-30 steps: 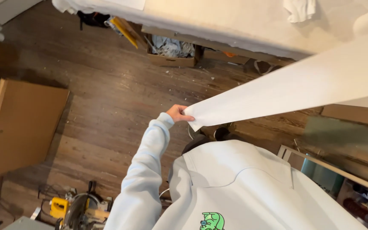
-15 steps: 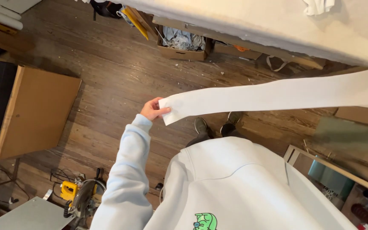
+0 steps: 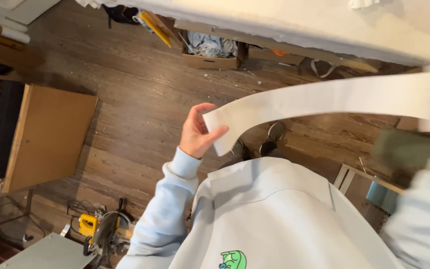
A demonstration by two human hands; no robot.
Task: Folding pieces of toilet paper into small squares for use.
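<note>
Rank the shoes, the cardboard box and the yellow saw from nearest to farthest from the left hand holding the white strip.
From the left hand, in the head view:
1. Shoes, just to its right on the floor.
2. Cardboard box, above it, under the table edge.
3. Yellow saw, lower left.
The last two are close to call.

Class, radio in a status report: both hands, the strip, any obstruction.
Left hand pinching end of white paper strip. Right hand at frame edge, blurred, grip unclear. Nothing blocking strip.
</note>
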